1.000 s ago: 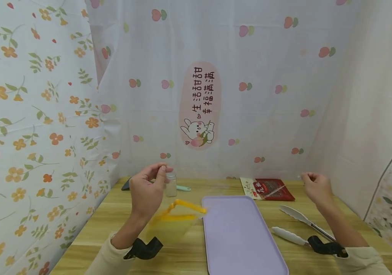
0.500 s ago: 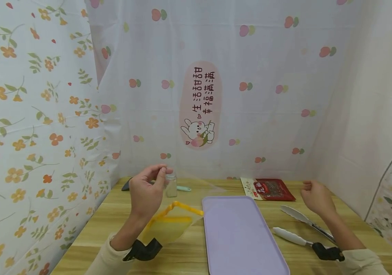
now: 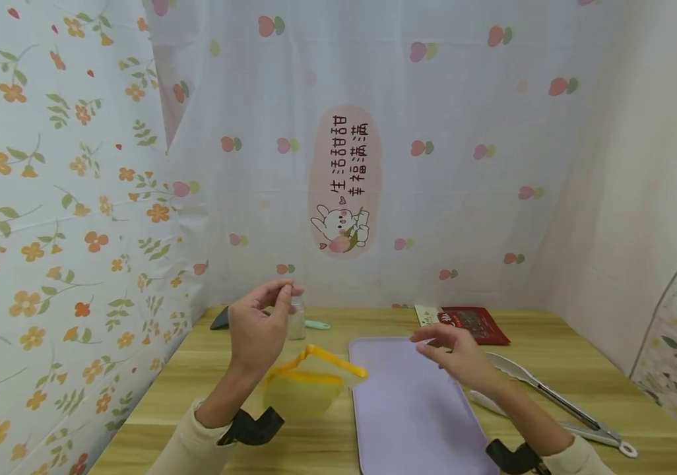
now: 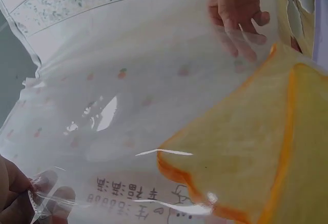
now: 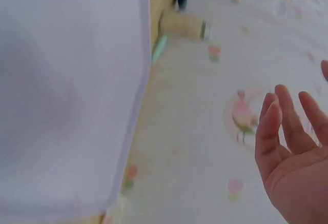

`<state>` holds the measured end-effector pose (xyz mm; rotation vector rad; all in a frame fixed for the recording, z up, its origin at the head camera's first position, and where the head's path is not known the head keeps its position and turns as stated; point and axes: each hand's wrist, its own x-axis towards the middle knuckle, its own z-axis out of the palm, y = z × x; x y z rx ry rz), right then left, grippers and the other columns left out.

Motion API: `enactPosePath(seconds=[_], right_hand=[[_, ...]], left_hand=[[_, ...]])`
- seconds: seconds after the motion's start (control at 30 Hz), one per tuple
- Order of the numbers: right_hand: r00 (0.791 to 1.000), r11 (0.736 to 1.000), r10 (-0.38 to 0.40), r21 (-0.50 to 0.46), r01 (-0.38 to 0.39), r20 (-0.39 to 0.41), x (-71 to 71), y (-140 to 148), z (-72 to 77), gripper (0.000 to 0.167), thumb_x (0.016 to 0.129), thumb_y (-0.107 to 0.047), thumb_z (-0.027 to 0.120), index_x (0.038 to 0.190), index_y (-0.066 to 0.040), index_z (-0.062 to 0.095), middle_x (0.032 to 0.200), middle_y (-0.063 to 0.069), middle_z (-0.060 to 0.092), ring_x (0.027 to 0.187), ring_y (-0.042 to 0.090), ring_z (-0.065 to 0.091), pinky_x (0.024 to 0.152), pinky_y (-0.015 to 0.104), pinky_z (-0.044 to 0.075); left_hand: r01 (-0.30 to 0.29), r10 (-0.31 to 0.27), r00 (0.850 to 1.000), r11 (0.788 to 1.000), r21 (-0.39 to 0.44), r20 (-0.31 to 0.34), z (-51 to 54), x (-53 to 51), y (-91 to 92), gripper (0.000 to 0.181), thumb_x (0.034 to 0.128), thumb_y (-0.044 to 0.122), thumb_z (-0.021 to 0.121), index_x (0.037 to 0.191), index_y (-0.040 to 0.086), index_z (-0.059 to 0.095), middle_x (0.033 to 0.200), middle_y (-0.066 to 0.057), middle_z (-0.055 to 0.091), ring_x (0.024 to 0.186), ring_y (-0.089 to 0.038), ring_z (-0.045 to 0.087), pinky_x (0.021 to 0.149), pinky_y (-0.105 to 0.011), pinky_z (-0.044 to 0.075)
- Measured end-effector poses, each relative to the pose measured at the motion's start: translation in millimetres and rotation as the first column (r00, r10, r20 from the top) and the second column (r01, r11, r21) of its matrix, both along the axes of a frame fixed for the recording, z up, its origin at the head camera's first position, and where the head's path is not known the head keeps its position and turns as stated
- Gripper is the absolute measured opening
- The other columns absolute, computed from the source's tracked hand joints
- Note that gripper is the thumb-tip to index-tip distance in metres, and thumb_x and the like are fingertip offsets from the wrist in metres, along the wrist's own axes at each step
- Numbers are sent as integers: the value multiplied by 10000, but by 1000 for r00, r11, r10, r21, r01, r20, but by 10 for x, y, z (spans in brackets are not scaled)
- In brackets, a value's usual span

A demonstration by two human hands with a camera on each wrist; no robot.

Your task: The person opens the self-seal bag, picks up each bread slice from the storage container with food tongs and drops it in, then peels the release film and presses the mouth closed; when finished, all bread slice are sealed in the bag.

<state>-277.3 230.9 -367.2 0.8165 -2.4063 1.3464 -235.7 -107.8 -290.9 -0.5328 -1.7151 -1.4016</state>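
Observation:
My left hand [image 3: 259, 326] is raised left of the tray and pinches the top of a clear plastic bag between thumb and fingers. The bag hangs down, with a yellow shape outlined in orange on it; this bag [image 4: 230, 147] fills much of the left wrist view and is hard to make out elsewhere. Over the lilac tray [image 3: 410, 409] hovers my right hand [image 3: 460, 353], holding nothing. Its fingers are relaxed and slightly bent, as the right hand [image 5: 297, 152] also shows in the right wrist view.
Behind the left hand stands a glass jar [image 3: 297, 323], with a mint-green handle [image 3: 317, 325] near it. A red packet [image 3: 483, 325] lies at the back right. Metal tongs [image 3: 570, 402] with white tips lie right of the tray. Printed curtains surround the wooden table [image 3: 196, 369].
My right hand has swung from the far right, above the tongs, to over the tray, and its fingers have loosened. The left hand keeps its pinch while the bag sways slightly.

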Motion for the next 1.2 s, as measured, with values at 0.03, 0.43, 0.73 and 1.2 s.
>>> enactPosePath(seconds=[0.03, 0.43, 0.73, 1.2], right_hand=[[998, 998, 56, -19, -55, 43, 11, -97, -21, 227, 952, -133, 673, 1158, -36, 675, 1088, 117, 704, 880, 176, 664, 629, 298, 542], [855, 854, 510, -177, -490, 95, 95, -537, -204, 334, 939, -11, 565, 1265, 47, 612, 1246, 186, 659, 956, 289, 642, 662, 312, 542], [938, 927, 346, -153, -341, 2, 309, -853, -175, 146, 927, -84, 695, 1057, -39, 743, 1019, 90, 743, 657, 30, 541, 480, 236, 452], [995, 972, 84, -217, -95, -58, 241, -1042, 36, 92, 947, -111, 675, 945, -57, 750, 901, 82, 736, 660, 79, 572, 518, 259, 500]], left_hand=[[-1, 1, 1000, 1000, -1, -6, -1, -1, -5, 127, 971, 107, 648, 1003, 33, 746, 897, -62, 759, 655, -175, 681, 341, -225, 345], [9, -9, 1000, 1000, 8, 26, -87, -52, -51, 129, 973, 86, 638, 1032, 21, 734, 925, -85, 759, 661, -235, 667, 368, -220, 369], [-5, 4, 999, 1000, 23, 44, -115, -102, -147, 135, 983, 105, 628, 1024, 29, 733, 918, -70, 759, 652, -199, 662, 318, -224, 268], [201, -200, 973, 980, -2, 116, -499, -305, -595, 168, 993, 50, 591, 1113, -22, 683, 1021, -65, 753, 813, -116, 714, 559, -148, 472]])
